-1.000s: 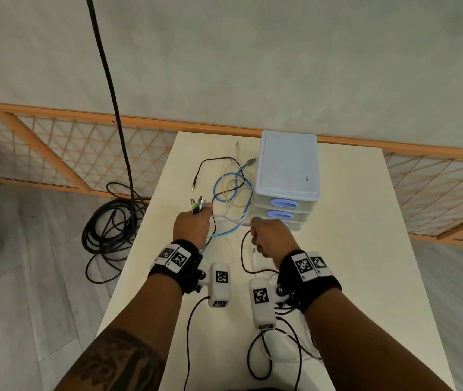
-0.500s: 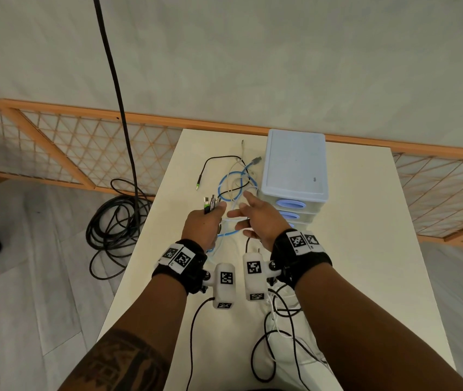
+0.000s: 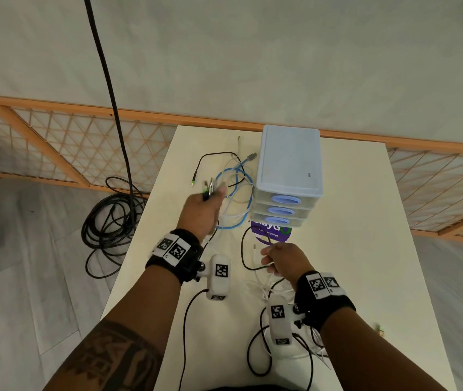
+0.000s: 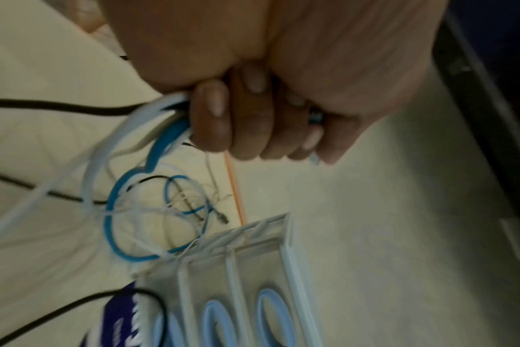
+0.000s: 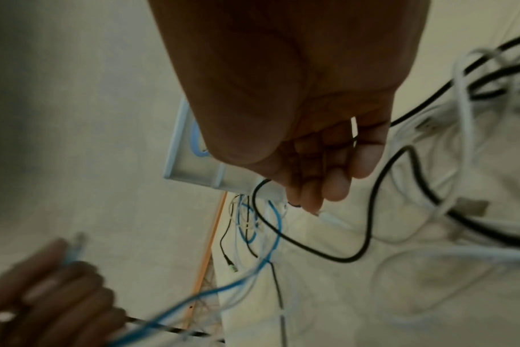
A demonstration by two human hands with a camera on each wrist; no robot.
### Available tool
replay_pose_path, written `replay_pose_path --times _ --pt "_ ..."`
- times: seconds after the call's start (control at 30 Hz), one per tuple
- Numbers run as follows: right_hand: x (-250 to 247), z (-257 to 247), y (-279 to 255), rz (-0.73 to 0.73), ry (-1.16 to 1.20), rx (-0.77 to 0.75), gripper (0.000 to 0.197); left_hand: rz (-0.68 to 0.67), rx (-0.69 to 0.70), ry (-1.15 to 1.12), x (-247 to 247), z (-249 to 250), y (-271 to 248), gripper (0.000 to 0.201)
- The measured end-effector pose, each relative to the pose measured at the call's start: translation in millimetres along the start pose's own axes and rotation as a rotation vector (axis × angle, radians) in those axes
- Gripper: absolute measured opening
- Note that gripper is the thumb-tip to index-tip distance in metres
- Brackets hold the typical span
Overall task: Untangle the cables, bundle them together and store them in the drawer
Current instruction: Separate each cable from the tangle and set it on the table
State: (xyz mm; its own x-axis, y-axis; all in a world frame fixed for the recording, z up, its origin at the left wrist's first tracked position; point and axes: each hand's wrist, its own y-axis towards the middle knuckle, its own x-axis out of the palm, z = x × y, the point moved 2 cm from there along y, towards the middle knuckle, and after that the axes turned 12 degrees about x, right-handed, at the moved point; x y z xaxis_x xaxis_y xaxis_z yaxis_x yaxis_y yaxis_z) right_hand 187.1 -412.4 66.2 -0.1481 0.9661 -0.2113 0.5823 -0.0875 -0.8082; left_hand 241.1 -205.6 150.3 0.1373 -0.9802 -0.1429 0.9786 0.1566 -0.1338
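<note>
A tangle of blue, white and black cables [image 3: 237, 193] lies on the cream table [image 3: 365, 249], left of a pale blue three-drawer unit [image 3: 289, 162] whose drawers are all shut. My left hand [image 3: 204, 210] is raised over the tangle and grips several cable ends in a fist, the plugs [image 3: 210, 189] sticking out above. In the left wrist view its fingers [image 4: 217, 117] are curled round blue and white strands [image 4: 161, 138]. My right hand [image 3: 278, 261] sits in front of the drawers, fingers curled, pinching a white cable [image 5: 330, 217] beside a black loop [image 3: 245, 249].
A purple sticker [image 3: 272, 231] lies in front of the lowest drawer. A thick black cable hangs down and coils on the floor [image 3: 111, 221] left of the table. A wooden lattice rail [image 3: 83, 142] runs behind. Loose black and white leads [image 3: 258, 348] lie near the front edge.
My right hand reached up beside the left hand, then drew back toward me and to the right. My left hand kept its grip and moved a little farther away.
</note>
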Motion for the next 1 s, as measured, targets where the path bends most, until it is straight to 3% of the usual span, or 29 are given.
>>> replay_pose_path --times 0.13,0.23,0.33,0.43,0.53,0.7,1.0 --pt "-7 17 1 0.031 -0.039 0.003 0.025 0.137 0.474 0.099 -4 48 -1 0.056" --pt "-6 25 4 0.048 -0.222 -0.032 0.019 0.082 0.650 0.157 1 70 -5 0.046" --pt "0 29 4 0.105 -0.502 -0.068 0.015 0.030 0.504 0.075 8 54 -7 0.041" --pt "10 35 8 0.159 -0.723 -0.074 0.036 0.031 0.275 -0.010 10 22 -10 0.047" --pt "19 42 10 0.168 -0.830 -0.079 0.041 -0.001 0.129 -0.051 9 0 -13 0.047" --pt "29 51 11 0.225 -0.858 -0.104 0.037 0.021 0.000 -0.160 5 -10 -13 0.046" --pt "23 27 2 0.236 -0.685 -0.115 0.023 -0.102 -0.141 -0.323 11 -17 -13 0.038"
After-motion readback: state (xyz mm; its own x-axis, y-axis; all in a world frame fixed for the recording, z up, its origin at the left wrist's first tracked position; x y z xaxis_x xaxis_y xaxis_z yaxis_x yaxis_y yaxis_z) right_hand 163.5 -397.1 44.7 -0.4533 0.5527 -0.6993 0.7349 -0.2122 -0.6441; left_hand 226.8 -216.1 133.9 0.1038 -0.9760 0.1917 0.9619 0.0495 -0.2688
